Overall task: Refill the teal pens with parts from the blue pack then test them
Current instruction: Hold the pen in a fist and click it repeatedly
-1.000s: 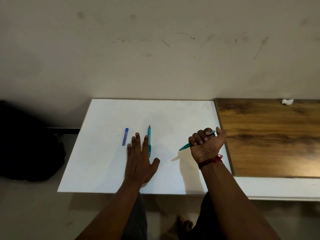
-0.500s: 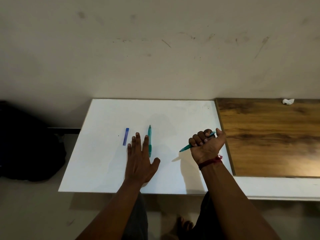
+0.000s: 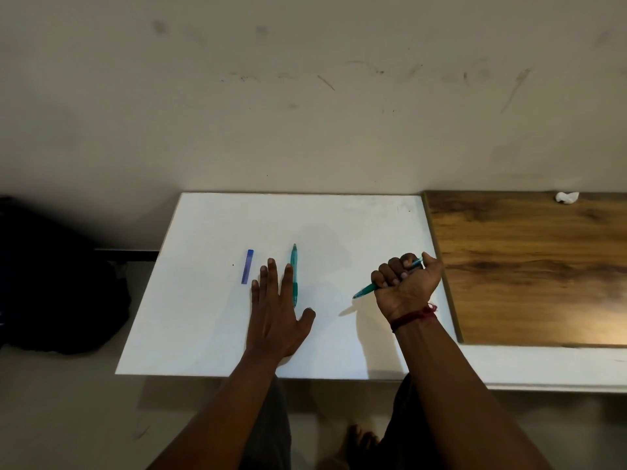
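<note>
Head view, looking down — white table (image 3: pixel 210 327) near

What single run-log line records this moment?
right hand: fisted on teal pen, tip down-left | left hand: flat on white board | second teal pen: lying | blue pack: untouched

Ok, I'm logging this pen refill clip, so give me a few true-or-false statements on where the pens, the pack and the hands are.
1. The right hand holds a teal pen in a closed fist. True.
2. The second teal pen lies on the wooden board. False: it lies on the white table.
3. The left hand rests flat, fingers spread open. True.
4. The blue pack is held in the left hand. False: it lies on the table, apart from the fingers.
5. The blue pack lies right of both pens. False: it is left of them.
</note>
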